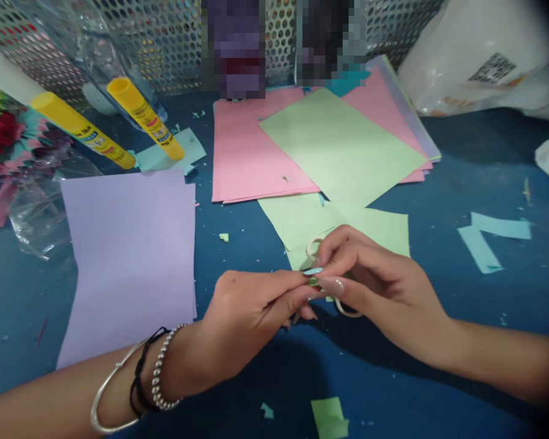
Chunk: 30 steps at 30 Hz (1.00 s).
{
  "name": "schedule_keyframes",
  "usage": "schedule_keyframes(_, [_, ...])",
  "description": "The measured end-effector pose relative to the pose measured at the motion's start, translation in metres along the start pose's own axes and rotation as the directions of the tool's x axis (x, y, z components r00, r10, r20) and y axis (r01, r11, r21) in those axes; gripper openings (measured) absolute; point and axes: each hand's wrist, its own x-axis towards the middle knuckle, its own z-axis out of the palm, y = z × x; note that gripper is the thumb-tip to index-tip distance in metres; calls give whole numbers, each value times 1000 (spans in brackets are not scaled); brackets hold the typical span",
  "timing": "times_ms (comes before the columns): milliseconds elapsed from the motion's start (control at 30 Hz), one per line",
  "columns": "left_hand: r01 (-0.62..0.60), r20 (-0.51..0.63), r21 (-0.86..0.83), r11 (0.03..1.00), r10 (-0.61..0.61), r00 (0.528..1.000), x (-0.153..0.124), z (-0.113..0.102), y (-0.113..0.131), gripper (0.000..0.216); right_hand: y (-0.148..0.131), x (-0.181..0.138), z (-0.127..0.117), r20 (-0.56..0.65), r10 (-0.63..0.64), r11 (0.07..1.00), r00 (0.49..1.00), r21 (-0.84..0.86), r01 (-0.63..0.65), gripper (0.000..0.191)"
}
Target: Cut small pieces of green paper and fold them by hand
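Over the front middle of the table, both of my hands meet fingertip to fingertip. A tiny green paper piece shows between them, mostly covered by fingers and nails. My left hand, with bracelets at the wrist, pinches it from the left. From the right, the thumb and forefinger of my right hand close on the same piece. Cream-white loops that look like scissor handles show around my right hand's fingers; whether it holds them I cannot tell. Light green sheets lie just beyond the hands.
A folded lilac sheet lies left. Two yellow glue sticks rest behind it. Pink sheets lie under a green sheet at the back. Pale blue strips are at right; a white plastic bag stands behind.
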Motion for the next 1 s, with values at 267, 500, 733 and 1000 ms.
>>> schedule_keyframes(267, [-6, -7, 37, 999, 6, 1000, 1, 3, -1, 25, 1, 0, -2, 1, -39, 994, 999, -102, 39, 8])
schedule_keyframes(500, [-23, 10, 126, 992, 22, 1000, -1, 4, -1, 27, 2, 1, -2, 9, -62, 991, 998, -115, 63, 11])
schedule_keyframes(733, [-71, -50, 141, 987, 79, 996, -3, 6, -2, 19, 6, 0, 1, -19, -40, 996, 999, -77, 38, 5])
schedule_keyframes(1000, [-30, -160, 180, 983, 59, 985, -2, 8, -1, 16, -11, 6, 2, -37, 199, 975, 979, -91, -201, 10])
